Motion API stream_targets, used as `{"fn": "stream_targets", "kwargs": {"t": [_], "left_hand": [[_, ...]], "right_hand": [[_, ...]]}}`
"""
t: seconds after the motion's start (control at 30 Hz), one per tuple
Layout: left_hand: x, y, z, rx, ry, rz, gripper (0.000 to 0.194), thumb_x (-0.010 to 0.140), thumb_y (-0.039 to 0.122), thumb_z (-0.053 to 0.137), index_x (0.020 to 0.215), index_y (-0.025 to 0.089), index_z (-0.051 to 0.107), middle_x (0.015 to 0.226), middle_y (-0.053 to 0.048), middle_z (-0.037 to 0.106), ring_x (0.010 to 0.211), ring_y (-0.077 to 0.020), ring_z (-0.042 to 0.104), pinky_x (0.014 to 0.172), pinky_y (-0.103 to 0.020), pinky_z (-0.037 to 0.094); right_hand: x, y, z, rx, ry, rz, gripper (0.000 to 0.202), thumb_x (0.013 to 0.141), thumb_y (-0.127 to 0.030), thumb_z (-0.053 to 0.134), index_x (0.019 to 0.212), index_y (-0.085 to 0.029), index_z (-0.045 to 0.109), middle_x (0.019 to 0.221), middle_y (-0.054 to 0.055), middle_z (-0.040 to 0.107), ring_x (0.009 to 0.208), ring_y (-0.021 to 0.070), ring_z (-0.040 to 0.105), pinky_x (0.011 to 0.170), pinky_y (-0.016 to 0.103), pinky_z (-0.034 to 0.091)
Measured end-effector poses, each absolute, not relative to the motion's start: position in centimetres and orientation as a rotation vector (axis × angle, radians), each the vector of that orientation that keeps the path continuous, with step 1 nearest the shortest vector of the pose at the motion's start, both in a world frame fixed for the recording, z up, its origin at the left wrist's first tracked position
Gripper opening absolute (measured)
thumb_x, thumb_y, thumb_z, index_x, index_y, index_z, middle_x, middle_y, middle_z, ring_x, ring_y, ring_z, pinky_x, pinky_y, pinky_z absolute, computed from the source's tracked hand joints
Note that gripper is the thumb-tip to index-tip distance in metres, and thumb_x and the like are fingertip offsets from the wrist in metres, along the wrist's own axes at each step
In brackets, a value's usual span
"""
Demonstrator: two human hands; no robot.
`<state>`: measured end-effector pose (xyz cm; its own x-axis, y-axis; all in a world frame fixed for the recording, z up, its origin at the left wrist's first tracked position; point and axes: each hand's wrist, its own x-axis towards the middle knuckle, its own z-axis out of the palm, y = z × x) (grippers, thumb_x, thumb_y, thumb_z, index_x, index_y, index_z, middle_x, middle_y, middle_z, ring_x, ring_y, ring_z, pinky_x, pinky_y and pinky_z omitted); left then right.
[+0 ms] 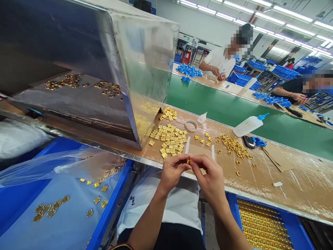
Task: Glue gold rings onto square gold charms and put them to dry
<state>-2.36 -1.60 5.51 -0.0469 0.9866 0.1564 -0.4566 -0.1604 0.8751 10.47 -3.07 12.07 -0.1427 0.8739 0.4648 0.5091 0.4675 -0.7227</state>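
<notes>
My left hand and my right hand meet at the table's front edge. Both pinch one small gold-coloured piece between the fingertips, and the fingers partly cover it. Beneath them lies a cardboard pad with white strips along its sides. To the left many flat gold squares are spread out. A pile of gold rings lies to the right, some of them loose. Just beyond the pad sit several gold pieces that look like squares with rings.
A metal box rises at left, with gold pieces inside. Behind the pad are a tape roll and a white bottle. Blue bins stand below the table edge. Across the green belt, two people work.
</notes>
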Motion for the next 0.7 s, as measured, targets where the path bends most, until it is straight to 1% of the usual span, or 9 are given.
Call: {"fn": "stream_targets", "kwargs": {"t": [0.13,0.2,0.3,0.33,0.4,0.47,0.53,0.63,0.7], "left_hand": [[-2.3,-1.5,5.4,0.926,0.745,1.51,0.041,0.067,0.049,0.093,0.095,0.02,0.085,0.096,-0.012,0.084,0.09,-0.0242,0.078,0.084,-0.031,0.062],[-2.4,-1.5,5.5,0.879,0.727,1.488,0.044,0.065,0.049,0.094,0.094,0.018,0.085,0.095,-0.012,0.083,0.088,-0.0242,0.078,0.082,-0.031,0.062],[-2.4,-1.3,5.7,0.753,0.678,1.457,0.046,0.062,0.049,0.096,0.094,0.018,0.084,0.09,-0.01,0.083,0.082,-0.022,0.078,0.077,-0.03,0.062],[-2.3,-1.3,5.7,0.695,0.647,1.449,0.047,0.061,0.049,0.096,0.094,0.018,0.083,0.088,-0.009,0.083,0.08,-0.0207,0.077,0.077,-0.029,0.061],[-2.2,-1.2,5.8,0.573,0.568,1.41,0.048,0.061,0.05,0.096,0.094,0.017,0.083,0.085,-0.008,0.082,0.078,-0.0183,0.077,0.077,-0.028,0.06],[-2.1,-1.2,5.9,0.473,0.488,1.335,0.049,0.061,0.05,0.096,0.093,0.016,0.082,0.082,-0.007,0.081,0.076,-0.0167,0.076,0.075,-0.026,0.059],[-2.1,-1.2,5.8,0.397,0.421,1.244,0.047,0.061,0.047,0.097,0.091,0.015,0.08,0.082,-0.006,0.08,0.076,-0.0159,0.075,0.072,-0.024,0.058],[-2.0,-1.2,5.7,0.324,0.343,1.134,0.046,0.061,0.043,0.098,0.091,0.015,0.078,0.083,-0.005,0.079,0.077,-0.0162,0.075,0.069,-0.023,0.056],[-1.9,-1.1,5.7,0.316,0.32,1.092,0.047,0.062,0.043,0.098,0.093,0.013,0.077,0.083,-0.006,0.079,0.078,-0.0168,0.075,0.069,-0.022,0.056]], "right_hand": [[10.5,-3.3,12.1,-1.178,-1.815,0.526,0.013,0.096,-0.016,0.062,0.1,-0.024,0.072,0.088,0.003,0.073,0.075,0.0156,0.071,0.067,0.024,0.062],[10.7,-3.6,11.9,-1.19,-1.808,0.556,0.016,0.098,-0.019,0.062,0.11,-0.025,0.07,0.094,0.004,0.074,0.078,0.0163,0.073,0.071,0.026,0.064],[11.5,-4.0,11.8,-1.216,-1.783,0.575,0.033,0.098,-0.022,0.063,0.131,-0.026,0.06,0.11,0.006,0.073,0.083,0.0172,0.075,0.075,0.03,0.065],[11.8,-4.0,11.8,-1.224,-1.778,0.562,0.038,0.098,-0.023,0.064,0.135,-0.027,0.057,0.115,0.007,0.072,0.085,0.0175,0.075,0.075,0.031,0.066],[12.5,-3.9,11.8,-1.213,-1.794,0.528,0.036,0.097,-0.024,0.067,0.132,-0.028,0.06,0.12,0.008,0.07,0.092,0.0193,0.074,0.075,0.032,0.065],[12.9,-3.5,11.6,-1.166,-1.835,0.498,0.022,0.096,-0.025,0.069,0.118,-0.028,0.068,0.119,0.008,0.07,0.102,0.022,0.072,0.076,0.032,0.063],[13.0,-3.2,11.2,-1.125,-1.868,0.503,0.011,0.095,-0.024,0.07,0.106,-0.027,0.071,0.117,0.008,0.07,0.108,0.0238,0.07,0.083,0.035,0.062],[12.7,-3.0,10.6,-1.113,-1.861,0.526,0.012,0.094,-0.022,0.071,0.105,-0.027,0.072,0.117,0.008,0.07,0.11,0.0234,0.07,0.094,0.038,0.06],[12.5,-3.0,10.3,-1.117,-1.859,0.52,0.014,0.094,-0.021,0.07,0.106,-0.027,0.072,0.118,0.007,0.07,0.11,0.0231,0.07,0.095,0.037,0.06]]}}
